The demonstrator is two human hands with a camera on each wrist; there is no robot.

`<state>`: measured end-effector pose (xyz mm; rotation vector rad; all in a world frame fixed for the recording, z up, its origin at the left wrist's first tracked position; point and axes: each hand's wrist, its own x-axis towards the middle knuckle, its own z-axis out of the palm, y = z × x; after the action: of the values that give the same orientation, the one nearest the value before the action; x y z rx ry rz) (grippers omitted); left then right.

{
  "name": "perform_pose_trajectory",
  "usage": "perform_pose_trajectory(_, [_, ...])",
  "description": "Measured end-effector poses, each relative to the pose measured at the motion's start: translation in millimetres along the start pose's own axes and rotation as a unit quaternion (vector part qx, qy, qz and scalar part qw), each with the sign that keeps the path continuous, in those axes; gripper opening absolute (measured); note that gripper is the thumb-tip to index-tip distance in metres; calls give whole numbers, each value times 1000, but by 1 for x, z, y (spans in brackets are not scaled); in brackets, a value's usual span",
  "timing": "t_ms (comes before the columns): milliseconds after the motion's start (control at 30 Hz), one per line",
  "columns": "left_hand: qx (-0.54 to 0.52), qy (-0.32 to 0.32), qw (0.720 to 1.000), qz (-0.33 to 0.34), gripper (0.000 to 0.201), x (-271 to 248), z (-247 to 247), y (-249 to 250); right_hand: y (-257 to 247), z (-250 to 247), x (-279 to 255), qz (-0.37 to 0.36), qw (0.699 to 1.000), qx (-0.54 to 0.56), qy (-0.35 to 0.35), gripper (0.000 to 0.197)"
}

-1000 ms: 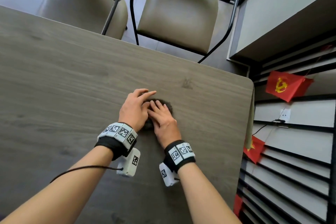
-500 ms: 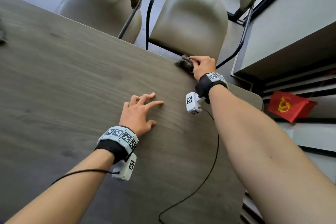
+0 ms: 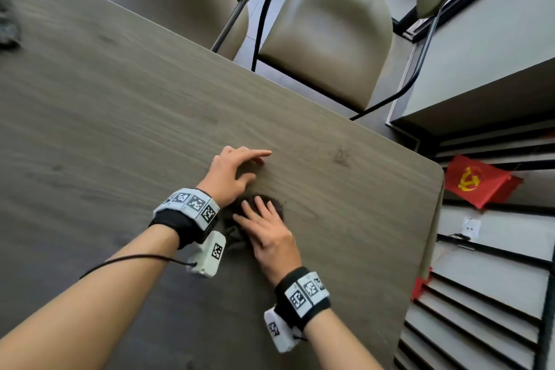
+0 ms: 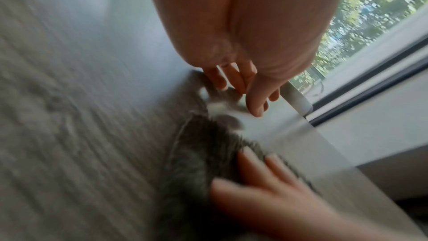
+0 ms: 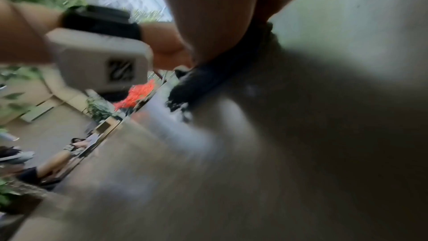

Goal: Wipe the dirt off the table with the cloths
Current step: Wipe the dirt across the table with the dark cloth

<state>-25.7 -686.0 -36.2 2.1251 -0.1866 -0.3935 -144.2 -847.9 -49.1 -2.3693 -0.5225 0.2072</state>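
Note:
A dark grey cloth (image 3: 232, 234) lies bunched on the wood-grain table (image 3: 120, 117) near its right end. My right hand (image 3: 264, 225) lies flat on top of it, fingers straight, pressing it down. My left hand (image 3: 237, 168) rests just beyond, spread fingertips on the bare table, holding nothing. A faint dark smudge (image 3: 341, 156) marks the table further right. In the left wrist view the cloth (image 4: 203, 153) sits under the right hand (image 4: 266, 180). The right wrist view is blurred and shows the cloth (image 5: 201, 83) under the palm.
A second grey cloth (image 3: 7, 24) lies at the table's far left edge. Two padded chairs (image 3: 327, 33) stand along the far side. The table's rounded right corner (image 3: 435, 171) is close to a slatted wall with red flags (image 3: 477, 182).
Half a second ago my right hand held the cloth at the far table edge; it has drawn the cloth back toward me, beside the left wrist. The left hand has stayed put.

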Motion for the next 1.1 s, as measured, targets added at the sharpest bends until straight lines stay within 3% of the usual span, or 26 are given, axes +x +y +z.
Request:
perform_pose_trajectory(67, [28,20,999,32,58,-2,2,-3,11,-12,20,-10,1000,-8,2,39])
perform_pose_trajectory(133, [62,79,994,41,53,-7,5,-7,28,-30,44,0,1000,-4,21,36])
perform_pose_trajectory(267, [161,124,979,-29,52,-25,1,-3,70,-68,93,77,993,4,94,37])
perform_pose_trajectory(367, [229,88,967,-71,63,-29,-4,9,103,-100,128,153,980,-10,124,37])
perform_pose_trajectory(600, [328,-54,931,-154,126,-24,7,33,148,-157,185,290,948,-27,129,23])
perform_pose_trajectory(700, [349,-86,919,-165,138,-26,12,33,139,-168,165,283,937,-48,200,24])
perform_pose_trajectory(800, [353,-84,918,-161,139,-25,16,30,96,-150,110,184,949,-33,253,25])
perform_pose_trajectory(933, [364,-69,919,-135,134,-28,18,23,32,-70,18,112,985,51,123,33])
perform_pose_trajectory(1000, [368,-65,919,-126,130,-29,19,21,14,-39,-18,121,990,11,66,41])
perform_pose_trajectory(1100, [375,-72,915,-134,128,-29,19,21,22,-38,-31,114,991,-55,49,49])
